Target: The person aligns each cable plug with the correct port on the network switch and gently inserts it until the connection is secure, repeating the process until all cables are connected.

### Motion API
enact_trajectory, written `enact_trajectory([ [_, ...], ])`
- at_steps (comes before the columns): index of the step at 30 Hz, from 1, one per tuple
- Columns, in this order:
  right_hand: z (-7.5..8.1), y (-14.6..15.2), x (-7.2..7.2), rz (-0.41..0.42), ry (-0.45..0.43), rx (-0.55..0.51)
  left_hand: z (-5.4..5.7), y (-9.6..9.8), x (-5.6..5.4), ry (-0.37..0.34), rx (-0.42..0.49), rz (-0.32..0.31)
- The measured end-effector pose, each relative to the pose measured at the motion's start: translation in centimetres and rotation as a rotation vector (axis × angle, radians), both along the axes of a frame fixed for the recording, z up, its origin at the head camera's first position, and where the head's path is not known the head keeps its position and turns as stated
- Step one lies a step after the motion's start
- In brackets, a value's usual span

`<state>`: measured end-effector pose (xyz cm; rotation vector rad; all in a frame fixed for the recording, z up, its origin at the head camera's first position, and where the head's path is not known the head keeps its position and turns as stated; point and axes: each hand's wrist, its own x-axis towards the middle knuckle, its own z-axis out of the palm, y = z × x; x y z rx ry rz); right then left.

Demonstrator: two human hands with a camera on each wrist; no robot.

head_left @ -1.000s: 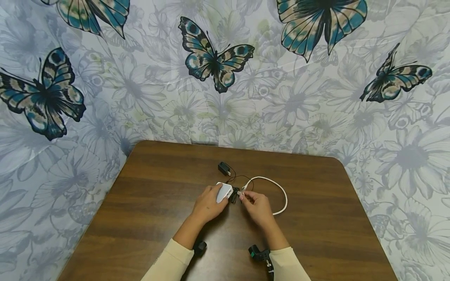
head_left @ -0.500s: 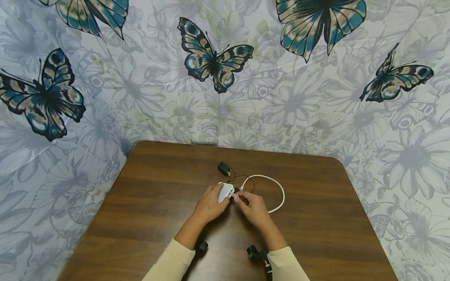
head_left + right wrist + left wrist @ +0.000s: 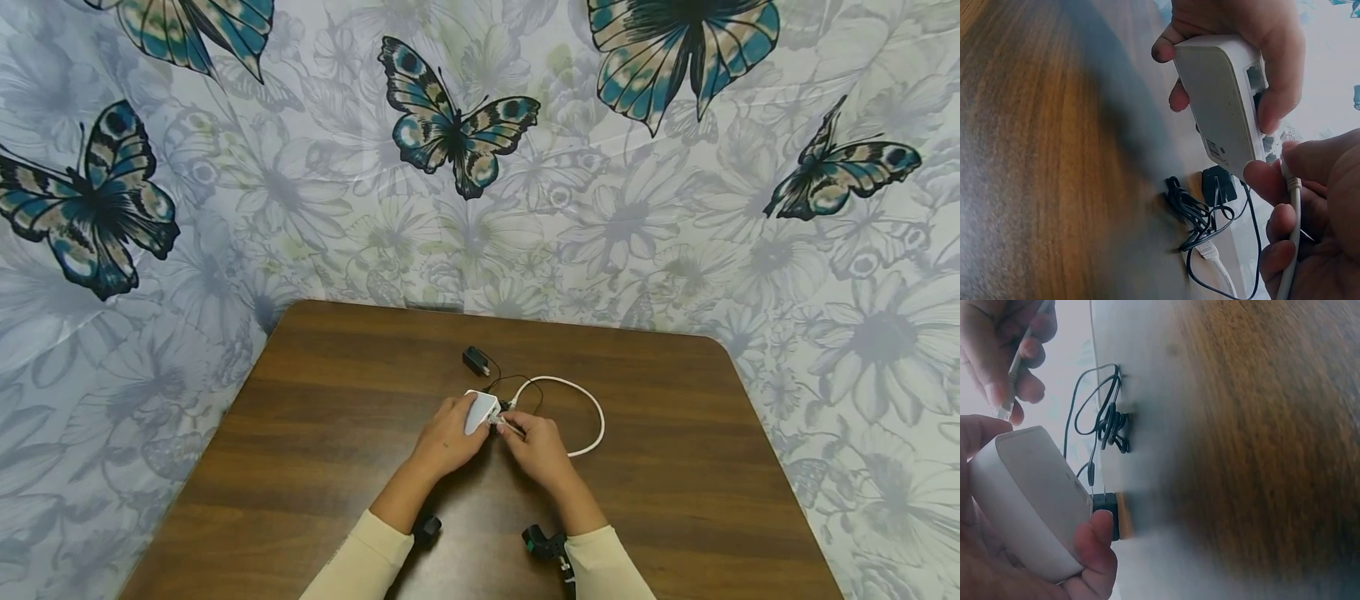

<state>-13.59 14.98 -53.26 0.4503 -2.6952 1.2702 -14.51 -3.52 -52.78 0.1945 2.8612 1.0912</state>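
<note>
In the head view my left hand (image 3: 450, 439) grips a small white network switch or router (image 3: 482, 410) by its sides. A row of ports (image 3: 1254, 78) along one edge faces my right hand, seen in the right wrist view. That right hand (image 3: 538, 447) pinches the end of a white Ethernet cable (image 3: 598, 408). Its clear plug (image 3: 1288, 134) is right beside the ports at the end of the row, close to my left thumb. In the left wrist view the plug (image 3: 1005, 414) shows just past the corner of the box (image 3: 1035, 487).
A black power adapter (image 3: 475, 361) lies behind the box on the brown table (image 3: 337, 375). Its bundled black cord (image 3: 1188, 206) lies by the cable's other white plug (image 3: 1208, 252). A butterfly-patterned cloth (image 3: 300, 208) hangs past the table's far edge.
My right hand has moved left, bringing the plug from a short gap away right up to the box. The white cable loop has shifted left with it. The left hand keeps its grip.
</note>
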Motion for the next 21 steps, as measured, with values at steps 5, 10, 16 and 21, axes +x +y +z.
enact_trajectory([
  [5,-0.13,-0.11,-0.02,0.015,-0.014,0.001,-0.11,-0.02,-0.02,0.005,0.002,-0.018],
  [10,-0.19,-0.14,-0.05,0.023,-0.029,0.000,-0.22,-0.02,-0.08,0.014,0.016,-0.020],
  [16,-0.17,-0.06,-0.08,0.008,-0.028,0.033,-0.38,-0.14,-0.08,-0.010,0.020,-0.040],
  [21,-0.26,-0.04,-0.09,0.010,-0.034,0.007,-0.56,-0.17,-0.09,-0.033,0.037,-0.042],
])
